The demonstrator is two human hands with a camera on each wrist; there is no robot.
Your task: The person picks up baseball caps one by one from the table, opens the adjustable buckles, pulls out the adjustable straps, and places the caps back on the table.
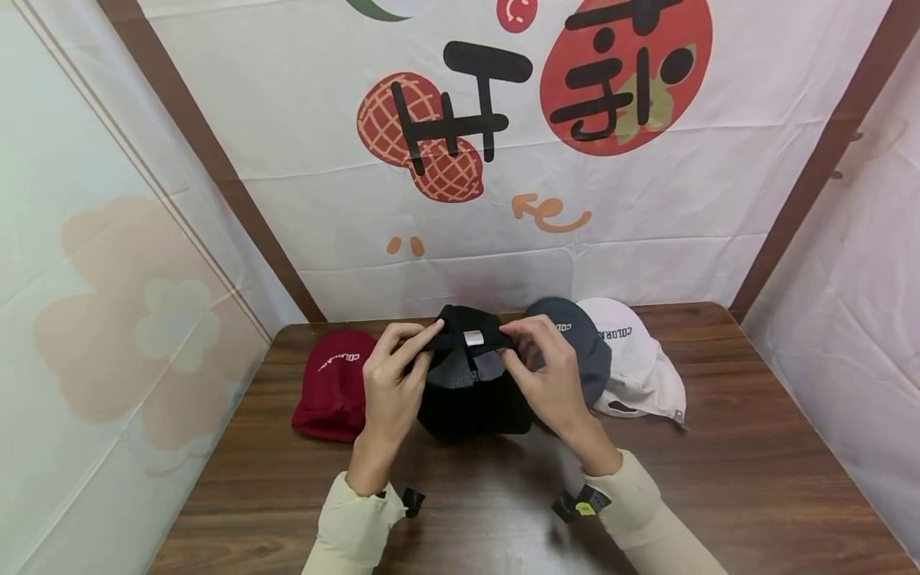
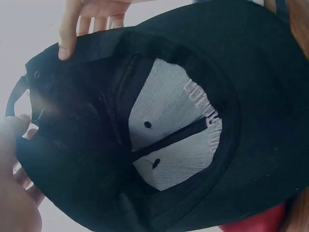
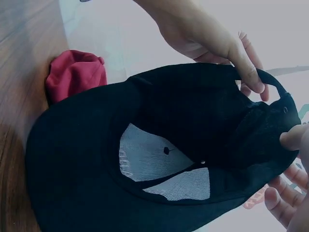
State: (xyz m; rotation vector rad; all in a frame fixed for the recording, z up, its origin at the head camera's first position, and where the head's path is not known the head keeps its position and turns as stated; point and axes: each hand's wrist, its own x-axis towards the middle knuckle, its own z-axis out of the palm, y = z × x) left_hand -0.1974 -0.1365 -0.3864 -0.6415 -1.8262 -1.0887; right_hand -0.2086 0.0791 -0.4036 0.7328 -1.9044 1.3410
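Readable text, head view: white baseball cap, right of centre, reads "COLORA", end unclear. Slate baseball cap next to it: starts "CO", rest not legible. Red baseball cap, left of centre: looks like "COLORADO", small and soft. Black baseball cap, centre: raised lettering seen from inside the front panel, also in both wrist views; can't read it fully. White label on its back edge: illegible. Backdrop, top: big black characters, can't read reliably; red smiley at top edge, orange curly arrow below.
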